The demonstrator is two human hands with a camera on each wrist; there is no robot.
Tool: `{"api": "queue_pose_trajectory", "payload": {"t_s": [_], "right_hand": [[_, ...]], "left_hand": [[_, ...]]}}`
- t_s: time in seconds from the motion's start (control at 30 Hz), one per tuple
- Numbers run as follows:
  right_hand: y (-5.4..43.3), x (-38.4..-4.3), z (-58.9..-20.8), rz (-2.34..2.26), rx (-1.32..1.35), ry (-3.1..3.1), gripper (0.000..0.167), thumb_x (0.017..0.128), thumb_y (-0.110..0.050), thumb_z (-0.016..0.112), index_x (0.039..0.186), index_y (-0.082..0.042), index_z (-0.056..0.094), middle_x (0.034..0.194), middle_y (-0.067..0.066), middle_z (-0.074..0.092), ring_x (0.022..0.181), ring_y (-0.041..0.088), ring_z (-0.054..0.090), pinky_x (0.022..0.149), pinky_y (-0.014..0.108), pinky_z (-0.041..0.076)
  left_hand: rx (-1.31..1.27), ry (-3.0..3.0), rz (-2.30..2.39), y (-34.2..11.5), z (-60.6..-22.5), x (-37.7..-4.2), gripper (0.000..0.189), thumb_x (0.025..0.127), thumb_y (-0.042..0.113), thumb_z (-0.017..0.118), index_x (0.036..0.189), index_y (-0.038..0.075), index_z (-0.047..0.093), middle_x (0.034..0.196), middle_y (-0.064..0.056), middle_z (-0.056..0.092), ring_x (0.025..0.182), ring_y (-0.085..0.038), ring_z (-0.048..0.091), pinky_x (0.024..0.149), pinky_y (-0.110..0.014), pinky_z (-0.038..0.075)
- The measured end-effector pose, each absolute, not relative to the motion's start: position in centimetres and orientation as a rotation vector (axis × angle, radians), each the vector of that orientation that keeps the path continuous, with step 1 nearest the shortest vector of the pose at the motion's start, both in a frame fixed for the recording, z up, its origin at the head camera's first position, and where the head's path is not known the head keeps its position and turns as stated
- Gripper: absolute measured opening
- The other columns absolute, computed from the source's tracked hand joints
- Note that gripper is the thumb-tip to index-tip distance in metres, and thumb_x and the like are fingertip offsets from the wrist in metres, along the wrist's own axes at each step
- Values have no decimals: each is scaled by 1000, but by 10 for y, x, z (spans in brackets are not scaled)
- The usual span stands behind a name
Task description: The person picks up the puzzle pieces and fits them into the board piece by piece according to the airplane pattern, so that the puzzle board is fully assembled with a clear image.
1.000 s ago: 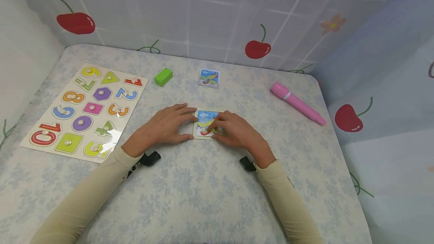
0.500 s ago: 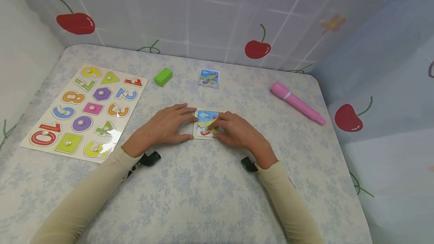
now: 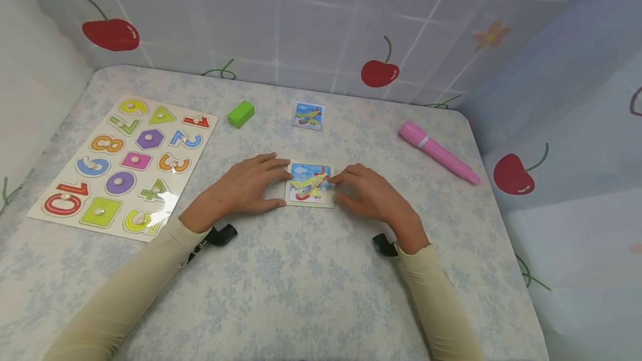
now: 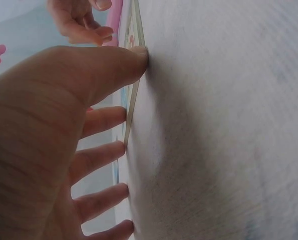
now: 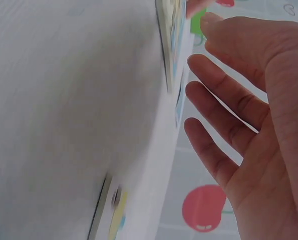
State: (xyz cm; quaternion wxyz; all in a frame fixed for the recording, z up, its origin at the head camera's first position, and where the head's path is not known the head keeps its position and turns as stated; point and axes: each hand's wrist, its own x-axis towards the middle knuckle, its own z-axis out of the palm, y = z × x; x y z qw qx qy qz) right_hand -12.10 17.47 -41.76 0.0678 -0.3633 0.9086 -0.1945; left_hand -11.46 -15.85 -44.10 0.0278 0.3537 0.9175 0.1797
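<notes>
A small jigsaw puzzle [image 3: 307, 181] with a yellow and red airplane lies in a cream frame at the table's middle; its lower right part looks paler. My left hand [image 3: 253, 183] rests along its left side, fingers fairly straight. In the left wrist view the thumb [image 4: 131, 62] and two fingertips touch the frame's edge. My right hand [image 3: 370, 191] is just off the right side of the puzzle. Its fingers [image 5: 221, 110] are spread and loosely bent, holding nothing, in the right wrist view.
Behind the puzzle lie an airplane picture card [image 3: 308, 116] and a green block [image 3: 241, 114]. A number-and-shape peg board [image 3: 165, 213] lies left, a thick pink pen [image 3: 441, 155] right. A blurred flat piece [image 5: 108, 210] shows low in the right wrist view.
My right hand has moved rightward off the puzzle, uncovering the right part of the airplane picture. The left hand stays at the left edge.
</notes>
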Motion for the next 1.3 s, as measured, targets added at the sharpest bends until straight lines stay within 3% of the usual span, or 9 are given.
{"api": "queue_pose_trajectory", "payload": {"t_s": [1.3], "right_hand": [[247,-104,-428,-638,-743,2813,46,91,-19,89,134,-8,74,127,9,69,123,30,61,106,53,52]], "left_hand": [[1074,2831,551,-158,-441,-114,61,91,47,85,141,15,70,161,-11,54,154,-40,43,122,-56,40]]}}
